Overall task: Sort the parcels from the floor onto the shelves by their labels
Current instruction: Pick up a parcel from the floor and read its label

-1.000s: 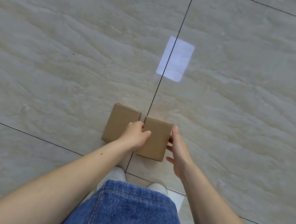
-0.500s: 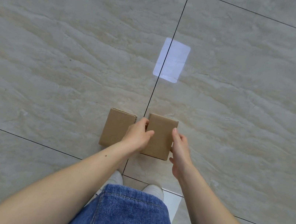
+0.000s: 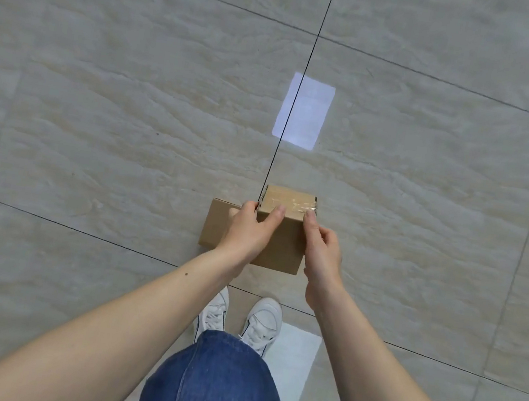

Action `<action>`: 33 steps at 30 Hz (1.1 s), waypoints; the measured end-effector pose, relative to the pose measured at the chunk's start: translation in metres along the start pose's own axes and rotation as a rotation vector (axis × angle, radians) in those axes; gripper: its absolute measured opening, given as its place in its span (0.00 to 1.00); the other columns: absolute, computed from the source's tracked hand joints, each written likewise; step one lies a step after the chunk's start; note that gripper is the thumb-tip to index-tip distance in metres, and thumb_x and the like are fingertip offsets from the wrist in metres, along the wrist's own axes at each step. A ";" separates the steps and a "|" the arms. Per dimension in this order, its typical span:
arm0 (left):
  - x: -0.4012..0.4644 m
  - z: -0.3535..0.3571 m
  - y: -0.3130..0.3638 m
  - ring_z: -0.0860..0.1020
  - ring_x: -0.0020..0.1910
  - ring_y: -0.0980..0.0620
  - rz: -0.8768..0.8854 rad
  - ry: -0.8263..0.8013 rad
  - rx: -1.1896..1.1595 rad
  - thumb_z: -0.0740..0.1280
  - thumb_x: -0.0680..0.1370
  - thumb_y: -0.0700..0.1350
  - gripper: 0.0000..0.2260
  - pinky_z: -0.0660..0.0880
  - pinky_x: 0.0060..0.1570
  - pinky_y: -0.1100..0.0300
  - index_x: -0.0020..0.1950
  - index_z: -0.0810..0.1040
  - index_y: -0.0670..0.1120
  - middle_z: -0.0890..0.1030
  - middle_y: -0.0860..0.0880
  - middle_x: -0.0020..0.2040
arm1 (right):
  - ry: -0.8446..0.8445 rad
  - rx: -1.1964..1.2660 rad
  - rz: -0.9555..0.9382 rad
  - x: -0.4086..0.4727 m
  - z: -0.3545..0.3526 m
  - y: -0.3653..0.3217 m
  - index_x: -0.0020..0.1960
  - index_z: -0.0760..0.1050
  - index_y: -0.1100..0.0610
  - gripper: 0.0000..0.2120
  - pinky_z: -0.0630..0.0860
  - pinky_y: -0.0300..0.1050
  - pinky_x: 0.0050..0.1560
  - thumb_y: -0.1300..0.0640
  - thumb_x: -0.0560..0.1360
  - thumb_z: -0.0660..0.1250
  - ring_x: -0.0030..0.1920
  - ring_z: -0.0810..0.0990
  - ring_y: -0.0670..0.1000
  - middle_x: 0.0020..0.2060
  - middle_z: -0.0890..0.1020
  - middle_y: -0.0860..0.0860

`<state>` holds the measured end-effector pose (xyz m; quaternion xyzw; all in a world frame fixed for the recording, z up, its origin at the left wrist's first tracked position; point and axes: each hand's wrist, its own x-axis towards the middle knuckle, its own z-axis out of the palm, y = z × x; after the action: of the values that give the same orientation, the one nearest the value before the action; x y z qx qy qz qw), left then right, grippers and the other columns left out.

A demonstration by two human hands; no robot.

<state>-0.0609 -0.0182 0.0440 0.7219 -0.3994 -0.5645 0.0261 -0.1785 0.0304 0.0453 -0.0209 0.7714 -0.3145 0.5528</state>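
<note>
Two small brown cardboard parcels are in front of my feet. The right parcel (image 3: 285, 238) is tilted up, its taped face turned towards me. My left hand (image 3: 248, 229) grips its left edge, thumb over the top. My right hand (image 3: 321, 247) grips its right edge, a fingertip on the tape. The left parcel (image 3: 216, 224) lies flat on the floor, partly hidden behind my left hand. No label shows on either parcel.
Pale marbled floor tiles (image 3: 115, 107) with dark grout lines spread all around. A bright patch of reflected light (image 3: 302, 114) lies ahead of the parcels. My white shoes (image 3: 263, 321) stand just behind them. No shelves are in view.
Both hands have closed on the right parcel and tipped it up off the floor, exposing its taped face. The left parcel has stayed flat.
</note>
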 end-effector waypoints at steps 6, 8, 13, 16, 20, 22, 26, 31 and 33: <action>-0.080 -0.045 0.066 0.77 0.57 0.45 0.048 0.025 -0.083 0.64 0.76 0.61 0.23 0.70 0.44 0.56 0.60 0.69 0.44 0.76 0.44 0.60 | 0.018 0.044 -0.100 -0.089 -0.022 -0.073 0.50 0.75 0.54 0.21 0.69 0.36 0.39 0.38 0.70 0.72 0.44 0.77 0.40 0.46 0.80 0.46; -0.109 -0.060 0.088 0.77 0.54 0.46 0.072 0.036 -0.097 0.66 0.76 0.61 0.22 0.70 0.40 0.58 0.56 0.69 0.44 0.77 0.45 0.56 | 0.018 0.057 -0.141 -0.119 -0.030 -0.097 0.49 0.74 0.54 0.18 0.70 0.34 0.39 0.41 0.70 0.74 0.44 0.78 0.40 0.46 0.80 0.46; -0.177 -0.093 0.134 0.78 0.53 0.47 0.121 0.057 -0.120 0.69 0.72 0.63 0.23 0.74 0.49 0.53 0.53 0.69 0.45 0.78 0.48 0.53 | 0.050 0.058 -0.265 -0.186 -0.052 -0.151 0.50 0.74 0.55 0.14 0.71 0.25 0.34 0.50 0.71 0.76 0.43 0.78 0.41 0.44 0.80 0.46; -0.213 -0.113 0.159 0.79 0.54 0.48 0.176 0.040 -0.235 0.72 0.70 0.60 0.24 0.78 0.56 0.47 0.55 0.69 0.47 0.79 0.47 0.56 | 0.033 0.069 -0.315 -0.227 -0.062 -0.181 0.51 0.75 0.55 0.15 0.73 0.33 0.42 0.52 0.71 0.77 0.46 0.79 0.45 0.45 0.80 0.47; -0.253 -0.140 0.188 0.79 0.57 0.49 0.275 -0.043 -0.411 0.76 0.71 0.50 0.29 0.80 0.56 0.43 0.67 0.66 0.50 0.75 0.47 0.65 | -0.047 0.115 -0.371 -0.275 -0.075 -0.212 0.62 0.75 0.55 0.20 0.75 0.37 0.45 0.57 0.72 0.75 0.48 0.80 0.43 0.51 0.81 0.48; -0.269 -0.151 0.200 0.79 0.60 0.48 0.358 -0.091 -0.436 0.76 0.72 0.45 0.33 0.80 0.56 0.44 0.73 0.64 0.53 0.74 0.50 0.63 | -0.095 0.133 -0.392 -0.294 -0.080 -0.223 0.62 0.76 0.56 0.19 0.74 0.35 0.42 0.60 0.72 0.74 0.48 0.82 0.45 0.50 0.84 0.49; -0.296 -0.170 0.221 0.77 0.63 0.48 0.527 -0.166 -0.423 0.76 0.72 0.39 0.31 0.81 0.54 0.47 0.68 0.70 0.61 0.74 0.52 0.64 | -0.117 0.198 -0.438 -0.329 -0.086 -0.239 0.62 0.76 0.56 0.22 0.74 0.38 0.42 0.59 0.70 0.77 0.48 0.83 0.47 0.52 0.84 0.50; -0.320 -0.181 0.235 0.73 0.67 0.51 0.659 -0.155 -0.350 0.77 0.69 0.36 0.34 0.79 0.56 0.53 0.70 0.71 0.56 0.70 0.48 0.71 | -0.075 0.260 -0.406 -0.358 -0.089 -0.252 0.60 0.74 0.54 0.23 0.76 0.57 0.57 0.48 0.69 0.77 0.57 0.81 0.51 0.57 0.82 0.50; -0.329 -0.182 0.241 0.72 0.69 0.51 0.695 -0.147 -0.351 0.77 0.68 0.35 0.35 0.77 0.58 0.54 0.71 0.71 0.55 0.69 0.49 0.72 | -0.068 0.308 -0.391 -0.368 -0.090 -0.260 0.58 0.73 0.53 0.22 0.76 0.59 0.57 0.45 0.70 0.75 0.53 0.81 0.51 0.52 0.83 0.48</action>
<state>-0.0547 -0.0576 0.4890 0.4860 -0.5183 -0.6318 0.3098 -0.1955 0.0033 0.5037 -0.0959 0.6766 -0.5285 0.5036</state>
